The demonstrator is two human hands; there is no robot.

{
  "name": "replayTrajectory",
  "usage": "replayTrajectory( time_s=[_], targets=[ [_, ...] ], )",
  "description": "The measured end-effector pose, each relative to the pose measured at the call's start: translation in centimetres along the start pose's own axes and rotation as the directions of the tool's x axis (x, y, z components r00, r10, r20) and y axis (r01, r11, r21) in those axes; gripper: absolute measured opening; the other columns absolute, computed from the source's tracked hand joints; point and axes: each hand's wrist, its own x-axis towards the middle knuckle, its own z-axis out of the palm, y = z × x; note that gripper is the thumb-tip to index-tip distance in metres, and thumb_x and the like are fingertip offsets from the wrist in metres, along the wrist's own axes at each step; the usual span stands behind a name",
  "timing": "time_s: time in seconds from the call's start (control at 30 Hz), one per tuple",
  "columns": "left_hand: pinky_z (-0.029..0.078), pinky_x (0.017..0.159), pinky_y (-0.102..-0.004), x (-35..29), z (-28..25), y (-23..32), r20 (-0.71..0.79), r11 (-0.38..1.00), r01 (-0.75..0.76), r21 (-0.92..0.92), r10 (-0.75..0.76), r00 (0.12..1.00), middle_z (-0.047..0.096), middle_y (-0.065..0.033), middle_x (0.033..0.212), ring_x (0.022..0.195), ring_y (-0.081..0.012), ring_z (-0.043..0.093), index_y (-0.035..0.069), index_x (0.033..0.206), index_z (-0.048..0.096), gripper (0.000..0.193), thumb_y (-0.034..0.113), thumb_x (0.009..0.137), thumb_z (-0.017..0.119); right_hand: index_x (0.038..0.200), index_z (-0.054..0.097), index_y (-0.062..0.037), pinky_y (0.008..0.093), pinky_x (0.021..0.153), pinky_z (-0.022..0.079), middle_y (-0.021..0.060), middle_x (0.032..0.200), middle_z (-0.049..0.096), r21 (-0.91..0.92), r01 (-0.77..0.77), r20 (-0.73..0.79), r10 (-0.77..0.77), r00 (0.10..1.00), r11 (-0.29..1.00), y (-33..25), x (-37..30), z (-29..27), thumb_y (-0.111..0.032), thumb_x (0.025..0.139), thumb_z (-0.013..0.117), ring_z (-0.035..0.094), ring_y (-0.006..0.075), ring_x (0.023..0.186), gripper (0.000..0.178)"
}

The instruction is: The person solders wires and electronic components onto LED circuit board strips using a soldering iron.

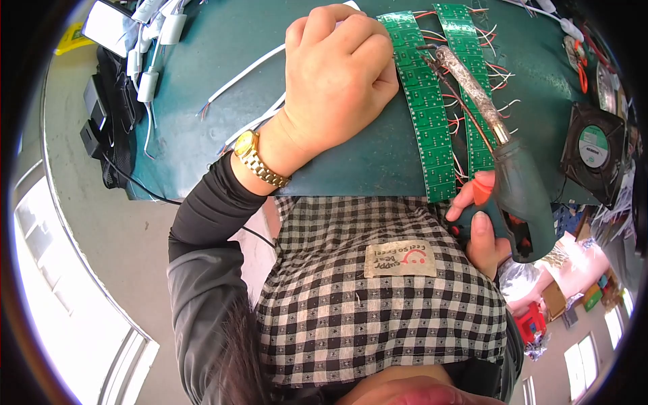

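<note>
So closest to me, low in the frame, there's just my checked apron (317, 337). Right of centre is the soldering iron (523, 196), grey-green handle toward me and the scorched barrel slanting up-left. My right hand (484, 246) is wrapped around its grip, thumb showing on the near side, the rest of the hand mostly behind the handle.

Next out, the green circuit board strips (432, 142) run side by side from the upper middle down to the table's near edge. The bent tip sits over the top part of the left strip, but I can't tell if it's actually touching. My left hand (341, 77), upper centre, is curled in tight, knuckles up; fingertips are hidden, so no idea if I'm pinching that white cable (243, 77) running in from the left.

Red and white wires (498, 71) already poke out beside the right strip, so I'd guess I'm mid-way through soldering leads on. Next move probably calls for a lead held dead still on its pad and a light tip.

Further off: bundled white cables (172, 30) upper left, black fan (592, 145) at right.
</note>
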Motion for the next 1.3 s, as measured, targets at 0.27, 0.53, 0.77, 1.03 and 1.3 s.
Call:
replayTrajectory(
  time_s=[0.27, 0.53, 0.77, 1.03, 1.3],
  targets=[
    [0.040, 0.073, -0.0374, -0.3, 2.0, -0.8, 0.031, 0.999, 0.041, -0.023, -0.040, 0.999, 0.057, -0.0023, 0.083, 0.086, -0.0254, 0.054, 0.009, 0.071, 0.052, 0.019, 0.000, 0.061, 0.066, 0.122, 0.044, 0.0025, 0.0298, 0.063, 0.048, 0.0124, 0.087, 0.058, 0.000, -0.062, -0.032, 0.062, 0.998, 0.998, -0.4, 0.0, 0.1, -0.018, 0.087, 0.055, 0.058, 0.0169, 0.068, 0.043],
    [0.039, 0.076, -0.0379, -0.6, 5.7, -3.6, -0.554, 0.910, -0.367, -0.193, 0.208, 0.806, 0.058, -0.0012, 0.084, 0.087, -0.0251, 0.053, 0.010, 0.072, 0.053, 0.021, 0.000, 0.059, 0.067, 0.118, 0.048, 0.0011, 0.0279, 0.062, 0.048, 0.0107, 0.088, 0.057, 0.084, -0.023, 0.006, 0.022, 1.000, 0.996, 0.7, -0.1, 0.4, -0.011, 0.084, 0.055, 0.057, 0.0145, 0.067, 0.037],
    [0.038, 0.077, -0.0372, -0.1, 0.0, -0.5, 0.094, 0.978, 0.147, -0.148, -0.134, 0.986, 0.058, 0.0000, 0.082, 0.087, -0.0244, 0.053, 0.011, 0.071, 0.053, 0.020, 0.000, 0.059, 0.066, 0.101, 0.052, -0.0014, 0.0247, 0.060, 0.047, 0.0065, 0.088, 0.054, 0.086, -0.034, 0.000, 0.034, 0.999, 0.996, 0.7, 0.2, 1.0, -0.003, 0.081, 0.053, 0.055, 0.0106, 0.065, 0.020],
    [0.036, 0.086, -0.0421, -0.6, 0.3, -0.7, 0.200, 0.924, 0.264, -0.276, -0.213, 0.956, 0.061, -0.0047, 0.097, 0.100, -0.0291, 0.052, 0.010, 0.071, 0.057, 0.015, 0.003, 0.061, 0.066, 0.096, 0.059, -0.0030, 0.0273, 0.060, 0.048, 0.0065, 0.084, 0.060, -0.215, -0.014, -0.032, 0.007, 0.999, 0.977, 0.7, -0.3, 0.9, -0.004, 0.079, 0.059, 0.059, 0.0137, 0.067, 0.016],
    [0.040, 0.081, -0.0345, -1.9, 2.2, -1.4, -0.017, 0.988, 0.107, -0.112, -0.110, 0.994, 0.064, 0.0050, 0.086, 0.094, -0.0197, 0.057, 0.011, 0.073, 0.060, 0.018, 0.002, 0.061, 0.070, 0.111, 0.046, -0.0014, 0.0275, 0.064, 0.048, 0.0148, 0.091, 0.055, -0.557, 0.174, 0.195, -0.076, 0.978, 0.812, 1.9, -1.1, -0.7, -0.001, 0.085, 0.053, 0.055, 0.0139, 0.068, 0.026]
  ],
)
